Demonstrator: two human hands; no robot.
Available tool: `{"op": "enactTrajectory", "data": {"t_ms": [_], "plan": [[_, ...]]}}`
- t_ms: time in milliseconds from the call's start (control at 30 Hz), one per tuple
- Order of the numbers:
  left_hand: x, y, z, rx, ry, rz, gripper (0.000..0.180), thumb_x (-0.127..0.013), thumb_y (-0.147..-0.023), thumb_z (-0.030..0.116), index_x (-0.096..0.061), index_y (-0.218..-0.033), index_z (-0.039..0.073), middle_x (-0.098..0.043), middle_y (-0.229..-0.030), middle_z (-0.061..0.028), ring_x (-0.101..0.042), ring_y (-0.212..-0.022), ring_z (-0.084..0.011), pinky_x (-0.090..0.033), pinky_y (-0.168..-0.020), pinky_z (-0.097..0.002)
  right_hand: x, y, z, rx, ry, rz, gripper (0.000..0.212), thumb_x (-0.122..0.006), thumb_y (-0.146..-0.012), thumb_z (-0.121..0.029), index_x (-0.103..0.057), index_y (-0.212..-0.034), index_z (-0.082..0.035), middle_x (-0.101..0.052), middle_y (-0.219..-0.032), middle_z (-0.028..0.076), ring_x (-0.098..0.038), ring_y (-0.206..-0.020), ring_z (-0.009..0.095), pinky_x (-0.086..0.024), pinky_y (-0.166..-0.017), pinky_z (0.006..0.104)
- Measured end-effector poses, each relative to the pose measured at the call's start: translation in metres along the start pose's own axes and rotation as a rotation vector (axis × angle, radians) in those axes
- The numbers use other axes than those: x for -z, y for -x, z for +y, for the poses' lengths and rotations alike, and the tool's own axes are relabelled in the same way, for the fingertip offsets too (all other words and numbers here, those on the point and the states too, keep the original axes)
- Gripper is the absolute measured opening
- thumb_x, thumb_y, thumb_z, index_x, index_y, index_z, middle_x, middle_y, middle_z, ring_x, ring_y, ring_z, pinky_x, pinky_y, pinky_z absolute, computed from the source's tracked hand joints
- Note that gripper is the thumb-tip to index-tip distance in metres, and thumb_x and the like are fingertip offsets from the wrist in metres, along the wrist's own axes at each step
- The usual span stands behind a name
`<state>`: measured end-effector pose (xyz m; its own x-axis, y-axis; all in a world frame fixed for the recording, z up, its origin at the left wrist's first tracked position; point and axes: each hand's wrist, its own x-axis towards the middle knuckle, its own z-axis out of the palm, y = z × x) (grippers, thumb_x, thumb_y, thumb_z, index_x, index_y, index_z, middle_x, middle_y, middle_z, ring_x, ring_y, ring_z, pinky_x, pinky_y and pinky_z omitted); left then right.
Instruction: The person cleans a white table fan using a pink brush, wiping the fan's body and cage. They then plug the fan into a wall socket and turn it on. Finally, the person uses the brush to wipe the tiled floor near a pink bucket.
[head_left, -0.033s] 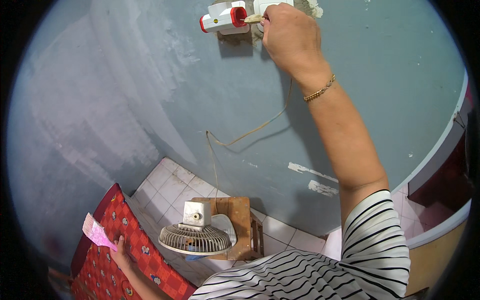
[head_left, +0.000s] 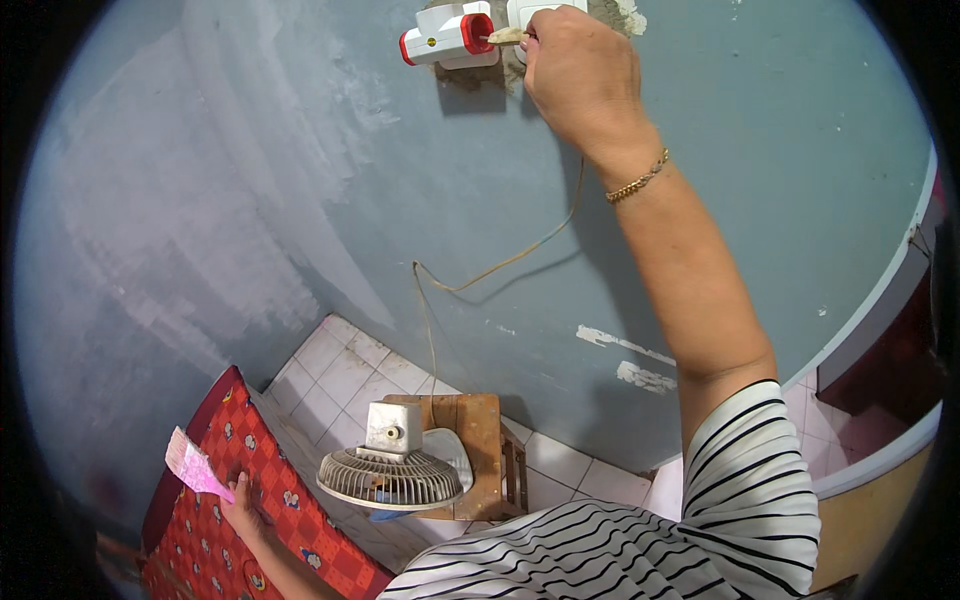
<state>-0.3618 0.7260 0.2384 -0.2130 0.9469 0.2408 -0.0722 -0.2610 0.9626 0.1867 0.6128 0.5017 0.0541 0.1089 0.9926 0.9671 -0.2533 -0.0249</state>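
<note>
High on the wall, my right hand (head_left: 583,72) pinches a cream-coloured plug (head_left: 507,37). The plug's tip meets the red end of a white and red multi-way socket adapter (head_left: 440,38); how far its pins go in I cannot make out. From the hand's side a thin cord (head_left: 510,262) hangs down the wall toward the fan (head_left: 392,470). Low on the left, my left hand (head_left: 243,508) is closed round the pink handle of a paintbrush (head_left: 196,467), its pale bristles pointing up and left.
A white wall plate (head_left: 540,12) is partly behind my right hand. The fan stands on a small wooden stool (head_left: 478,440) by the wall. A red patterned cloth-like surface (head_left: 300,525) lies under my left hand. White tiles (head_left: 560,460) cover the floor.
</note>
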Motion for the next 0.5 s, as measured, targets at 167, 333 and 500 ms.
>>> {"op": "enactTrajectory", "data": {"t_ms": [167,333,500], "plan": [[-0.003,0.006,0.004,-0.004,0.029,-0.001,0.052,-0.065,-0.079,0.01,-0.039,-0.12,-0.007,-0.049,-0.115,-0.0169,-0.053,-0.098,-0.0196,-0.05,-0.08,-0.0319,-0.019,-0.001,0.01,0.034,-0.036,0.004,0.016,-0.046,-0.078,-0.007,-0.057,-0.069,-0.001,-0.057,-0.072,0.02,-0.058,-0.067,0.035,-0.047,-0.062,0.0427],[-0.004,0.005,0.005,-0.006,0.008,0.014,0.052,-0.065,-0.079,0.009,-0.039,-0.12,-0.007,-0.049,-0.115,-0.0178,-0.053,-0.096,-0.0197,-0.052,-0.078,-0.0317,-0.022,-0.008,0.002,0.043,-0.014,0.046,0.019,-0.046,-0.079,-0.009,-0.058,-0.067,0.0,-0.058,-0.07,0.02,-0.06,-0.066,0.034,-0.048,-0.061,0.0421],[-0.009,0.0,0.003,0.003,-0.017,0.012,0.047,-0.063,-0.08,0.008,-0.04,-0.119,-0.006,-0.051,-0.113,-0.0168,-0.054,-0.096,-0.0194,-0.051,-0.079,-0.0331,-0.022,-0.017,0.008,0.065,0.022,0.005,0.021,-0.047,-0.079,-0.012,-0.061,-0.07,0.001,-0.059,-0.069,0.021,-0.06,-0.064,0.035,-0.049,-0.06,0.0421]]}}
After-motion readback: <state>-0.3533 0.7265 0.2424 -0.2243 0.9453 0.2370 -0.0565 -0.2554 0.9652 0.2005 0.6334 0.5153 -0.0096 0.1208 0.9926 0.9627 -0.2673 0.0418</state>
